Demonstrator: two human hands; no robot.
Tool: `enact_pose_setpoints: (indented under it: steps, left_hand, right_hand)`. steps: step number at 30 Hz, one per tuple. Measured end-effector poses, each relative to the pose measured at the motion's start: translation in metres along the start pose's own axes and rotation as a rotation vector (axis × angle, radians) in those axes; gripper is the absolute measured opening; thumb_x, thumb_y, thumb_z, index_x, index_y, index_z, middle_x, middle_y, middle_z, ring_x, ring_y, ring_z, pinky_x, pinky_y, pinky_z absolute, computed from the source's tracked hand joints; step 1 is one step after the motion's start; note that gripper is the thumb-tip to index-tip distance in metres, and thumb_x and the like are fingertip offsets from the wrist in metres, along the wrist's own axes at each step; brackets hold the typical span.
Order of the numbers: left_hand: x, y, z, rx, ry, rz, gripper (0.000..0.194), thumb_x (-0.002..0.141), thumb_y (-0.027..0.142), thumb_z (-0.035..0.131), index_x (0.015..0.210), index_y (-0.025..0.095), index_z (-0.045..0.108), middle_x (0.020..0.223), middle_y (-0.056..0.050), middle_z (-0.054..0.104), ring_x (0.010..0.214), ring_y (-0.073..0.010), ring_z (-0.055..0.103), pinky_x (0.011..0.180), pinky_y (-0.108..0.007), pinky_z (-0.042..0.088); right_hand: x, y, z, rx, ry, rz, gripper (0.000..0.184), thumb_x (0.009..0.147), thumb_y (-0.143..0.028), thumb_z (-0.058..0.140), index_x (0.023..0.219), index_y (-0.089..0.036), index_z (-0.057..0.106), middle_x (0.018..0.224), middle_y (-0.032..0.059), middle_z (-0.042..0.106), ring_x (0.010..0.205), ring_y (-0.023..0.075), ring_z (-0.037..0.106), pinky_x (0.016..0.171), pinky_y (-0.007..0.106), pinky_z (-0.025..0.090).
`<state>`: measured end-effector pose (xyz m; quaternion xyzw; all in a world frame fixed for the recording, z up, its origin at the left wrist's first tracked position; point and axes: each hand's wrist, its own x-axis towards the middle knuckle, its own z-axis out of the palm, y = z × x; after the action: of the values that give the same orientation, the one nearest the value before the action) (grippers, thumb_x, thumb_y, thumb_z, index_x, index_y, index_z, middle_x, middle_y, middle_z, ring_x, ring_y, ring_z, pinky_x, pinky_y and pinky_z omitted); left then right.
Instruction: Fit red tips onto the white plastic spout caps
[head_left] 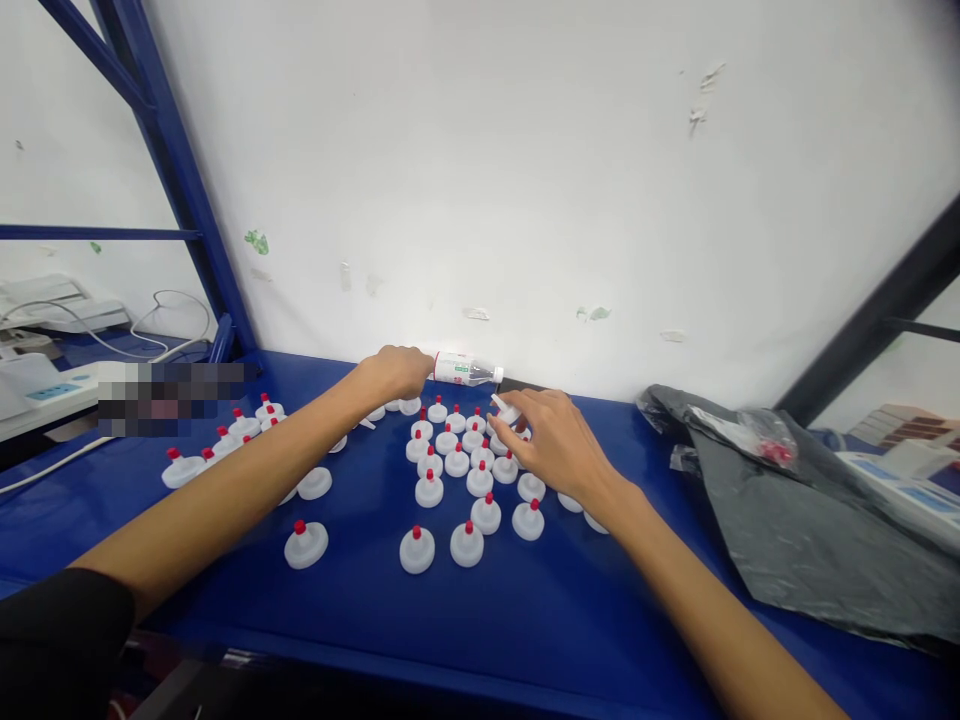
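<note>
White and scuffed, a painted wall (525, 200) with torn scraps stuck to it, behind the work surface. Below it, a broad, glossy blue tabletop (360, 620). To the left, a blue metal frame (176, 150). To the right, a crumpled dark grey plastic bag (810, 540), with a small clear plastic packet with red contents (776, 453) on top.

Over the tabletop, 2 bare hands. On the far side, the left hand (395, 372), curled low beside a clear plastic bottle with a white and red label (454, 368), lying on its side near the wall; fingertips partly hidden, so impossible to tell whether gripping anything. To its right, the right hand (555, 435), half closed, with thumb and fingers pinched around 1 round white plastic piece with a narrow spout (508, 410), tilted, just above the crowded middle group and with no red tip in sight.

Beneath and around, white plastic discs with red-tipped spouts (466, 544), mostly upright, in a middle group and a left group, the latter partly behind the left forearm. Near that forearm, 1 white disc without a visible red tip (314, 484).

For a clean hold, best to pinch the rim lightly, leave the thin spout unbent, lift clear of close neighbours and keep the wrist high. Smallest of all, the red tips (300, 527): easily knocked, so worth a wide berth from both forearms.
</note>
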<state>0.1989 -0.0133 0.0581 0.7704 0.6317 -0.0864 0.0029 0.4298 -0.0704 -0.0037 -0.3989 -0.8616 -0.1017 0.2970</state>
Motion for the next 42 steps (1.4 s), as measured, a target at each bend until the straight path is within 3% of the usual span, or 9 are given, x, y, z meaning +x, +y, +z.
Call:
enact_pose_setpoints:
  steps: [4,9,15,22,27,31,35,39,42]
  left_hand:
    - [0.000,0.002,0.001,0.081,-0.022,-0.042,0.037,0.068,0.014,0.069,0.104,0.020,0.075,0.098,-0.017,0.076,0.097,-0.0358,0.070,0.079,-0.041,0.054]
    - [0.012,0.005,0.008,0.105,0.006,0.096,0.033,0.078,0.018,0.063,0.108,0.019,0.075,0.116,-0.017,0.073,0.098,-0.0313,0.070,0.080,-0.037,0.054]
    - [0.028,-0.003,0.022,0.132,-0.021,0.173,0.028,0.072,0.017,0.068,0.098,0.019,0.078,0.105,-0.011,0.077,0.091,-0.0258,0.071,0.075,-0.029,0.053]
    - [0.023,-0.002,0.021,0.136,-0.027,0.175,0.027,0.068,0.009,0.062,0.089,0.018,0.078,0.097,-0.010,0.079,0.079,-0.0222,0.071,0.064,-0.026,0.049]
    - [0.021,0.000,0.020,0.143,0.044,0.188,0.021,0.070,0.012,0.062,0.084,0.017,0.076,0.094,-0.012,0.078,0.077,-0.0238,0.070,0.065,-0.029,0.048]
    - [0.019,-0.005,0.008,0.140,0.169,0.200,0.023,0.070,0.020,0.064,0.090,0.017,0.075,0.092,-0.013,0.076,0.078,-0.0251,0.068,0.065,-0.031,0.046]
    - [0.013,-0.005,-0.008,-0.146,0.285,0.402,0.019,0.071,0.024,0.066,0.087,0.017,0.074,0.087,-0.008,0.076,0.072,-0.0189,0.065,0.062,-0.028,0.044]
    - [0.005,0.008,-0.017,-0.501,0.232,0.666,0.019,0.075,0.022,0.069,0.091,0.018,0.076,0.089,-0.005,0.077,0.077,-0.0162,0.067,0.066,-0.025,0.047]
    - [-0.002,0.019,-0.019,-0.612,0.193,0.774,0.022,0.079,0.021,0.069,0.099,0.018,0.079,0.092,-0.006,0.079,0.082,-0.0167,0.069,0.072,-0.026,0.050]
  right_hand:
    - [0.000,0.000,0.001,0.003,-0.007,0.001,0.025,0.099,-0.033,0.057,0.113,-0.016,0.070,0.086,0.0059,0.075,0.074,0.0214,0.068,0.082,0.038,0.048]
    - [0.000,-0.001,0.000,0.006,-0.015,0.003,0.023,0.099,-0.032,0.058,0.111,-0.017,0.070,0.084,0.0050,0.074,0.074,0.0207,0.068,0.081,0.037,0.046]
    - [0.000,-0.002,-0.001,0.007,-0.024,0.011,0.021,0.099,-0.032,0.058,0.109,-0.017,0.071,0.081,0.0041,0.073,0.072,0.0202,0.067,0.079,0.035,0.046]
    - [0.000,-0.002,-0.001,0.002,-0.026,0.017,0.022,0.099,-0.031,0.058,0.109,-0.017,0.071,0.080,0.0040,0.073,0.072,0.0200,0.066,0.080,0.036,0.046]
    - [0.001,-0.002,-0.001,0.000,-0.022,0.019,0.022,0.098,-0.031,0.059,0.110,-0.017,0.071,0.082,0.0046,0.074,0.072,0.0203,0.067,0.078,0.035,0.046]
    - [0.001,-0.002,-0.001,-0.001,-0.019,0.024,0.023,0.098,-0.032,0.059,0.111,-0.018,0.071,0.086,0.0058,0.076,0.074,0.0208,0.068,0.081,0.036,0.047]
    - [0.000,-0.002,0.000,-0.005,-0.007,0.041,0.028,0.098,-0.033,0.058,0.120,-0.018,0.068,0.088,0.0058,0.077,0.076,0.0222,0.070,0.081,0.036,0.048]
    - [0.000,-0.001,0.001,-0.019,0.029,0.078,0.047,0.097,-0.034,0.059,0.141,-0.018,0.052,0.085,0.0054,0.076,0.083,0.0261,0.070,0.081,0.037,0.049]
    - [0.000,0.002,0.002,-0.004,0.044,0.104,0.054,0.096,-0.033,0.060,0.145,-0.019,0.044,0.087,0.0046,0.076,0.082,0.0256,0.069,0.085,0.039,0.049]
